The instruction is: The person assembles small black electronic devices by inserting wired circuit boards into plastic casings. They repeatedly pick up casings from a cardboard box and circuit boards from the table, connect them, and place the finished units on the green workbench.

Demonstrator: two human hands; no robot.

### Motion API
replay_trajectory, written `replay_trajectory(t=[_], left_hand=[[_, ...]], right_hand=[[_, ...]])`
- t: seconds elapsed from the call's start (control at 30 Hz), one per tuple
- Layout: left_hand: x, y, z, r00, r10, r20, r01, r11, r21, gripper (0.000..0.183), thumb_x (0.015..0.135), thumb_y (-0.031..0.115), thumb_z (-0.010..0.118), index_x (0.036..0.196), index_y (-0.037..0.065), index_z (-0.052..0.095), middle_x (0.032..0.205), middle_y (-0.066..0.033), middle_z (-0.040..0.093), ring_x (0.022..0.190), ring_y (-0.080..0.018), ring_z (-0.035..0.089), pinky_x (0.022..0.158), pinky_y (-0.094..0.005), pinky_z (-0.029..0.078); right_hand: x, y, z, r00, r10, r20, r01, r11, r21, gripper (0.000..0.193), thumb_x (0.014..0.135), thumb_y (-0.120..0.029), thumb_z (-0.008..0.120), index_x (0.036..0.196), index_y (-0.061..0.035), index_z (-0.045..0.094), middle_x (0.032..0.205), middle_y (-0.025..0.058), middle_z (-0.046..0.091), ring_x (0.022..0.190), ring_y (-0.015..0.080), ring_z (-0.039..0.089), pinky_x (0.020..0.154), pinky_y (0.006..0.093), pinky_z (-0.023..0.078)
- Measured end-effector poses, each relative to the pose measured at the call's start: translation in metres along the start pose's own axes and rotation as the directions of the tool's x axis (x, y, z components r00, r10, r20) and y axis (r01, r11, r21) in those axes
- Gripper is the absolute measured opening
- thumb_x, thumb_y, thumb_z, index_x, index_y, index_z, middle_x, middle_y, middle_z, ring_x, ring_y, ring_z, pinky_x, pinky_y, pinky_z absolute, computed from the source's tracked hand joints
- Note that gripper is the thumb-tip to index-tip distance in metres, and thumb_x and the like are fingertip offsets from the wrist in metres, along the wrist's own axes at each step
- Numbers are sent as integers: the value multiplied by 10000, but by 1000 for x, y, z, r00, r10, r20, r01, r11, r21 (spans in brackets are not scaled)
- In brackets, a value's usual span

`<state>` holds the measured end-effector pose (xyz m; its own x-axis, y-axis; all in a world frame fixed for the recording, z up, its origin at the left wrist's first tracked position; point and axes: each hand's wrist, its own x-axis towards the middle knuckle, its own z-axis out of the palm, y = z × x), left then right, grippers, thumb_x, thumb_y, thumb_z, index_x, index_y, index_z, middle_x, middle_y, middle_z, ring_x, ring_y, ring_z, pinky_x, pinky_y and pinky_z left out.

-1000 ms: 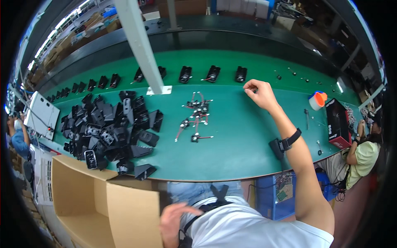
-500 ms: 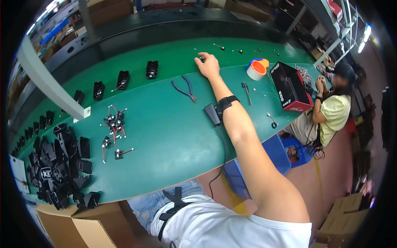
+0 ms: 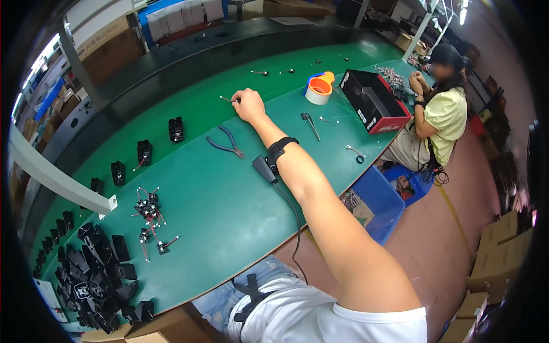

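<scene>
My right hand (image 3: 250,105) reaches across to the far side of the bench, its fingers closed around a small black part with a wire lead (image 3: 226,99) poking out to the left; the rest of that part is mostly hidden. A strap with a black device (image 3: 265,168) and a cable sits at my right wrist. Blue-handled cutting pliers (image 3: 226,143) lie just nearer than the hand. More small wired parts (image 3: 260,73) rest on the green belt beyond it. My left hand is out of the picture.
At left are a heap of black plastic housings (image 3: 94,280), a cluster of wired parts (image 3: 148,208) and a row of black units (image 3: 144,152). A tape roll (image 3: 318,91), tweezers (image 3: 310,126) and black box (image 3: 374,100) lie right. A co-worker (image 3: 443,108) sits beyond; a grey post (image 3: 57,168) rises left.
My right hand has gone from spread fingers to a closed grip on the small wired part. The view has turned, so the bench items appear shifted left and mostly lower.
</scene>
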<state>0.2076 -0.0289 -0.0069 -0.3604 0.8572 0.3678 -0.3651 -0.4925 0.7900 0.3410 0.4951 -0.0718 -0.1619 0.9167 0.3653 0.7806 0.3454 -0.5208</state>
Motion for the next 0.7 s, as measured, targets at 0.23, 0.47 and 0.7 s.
replay_trajectory(t=[0.23, 0.47, 0.7], left_hand=[[-4, 5, -20, 1000, 19, -5, -19, 1000, -9, 376, 993, 324, 475, 1170, -3, 529, 970, -217, 643, 915, -310, 621, 784, -383, 517], [-8, 9, -39, 999, 42, -19, -42, 999, 6, 350, 985, 305, 492, 1141, -4, 544, 953, -205, 640, 898, -300, 615, 776, -378, 516], [-6, 15, -54, 998, 53, -18, -53, 998, 18, 325, 977, 285, 509, 1111, -6, 559, 937, -194, 636, 882, -290, 608, 767, -374, 515]], right_hand=[[0, 9, -2, 985, -42, -167, 71, 983, 171, 116, 778, -147, 755, 881, -95, 766, 877, 131, 729, 832, 275, 719, 814, 396, 567], [5, 16, 0, 962, 14, -272, 33, 985, 167, 141, 764, -171, 779, 863, -71, 784, 995, 149, 724, 830, 244, 745, 815, 377, 576], [-3, -21, -31, 973, -41, -226, 138, 893, 428, 148, 778, -153, 779, 888, -55, 781, 1003, 119, 700, 842, 233, 738, 757, 343, 588]])
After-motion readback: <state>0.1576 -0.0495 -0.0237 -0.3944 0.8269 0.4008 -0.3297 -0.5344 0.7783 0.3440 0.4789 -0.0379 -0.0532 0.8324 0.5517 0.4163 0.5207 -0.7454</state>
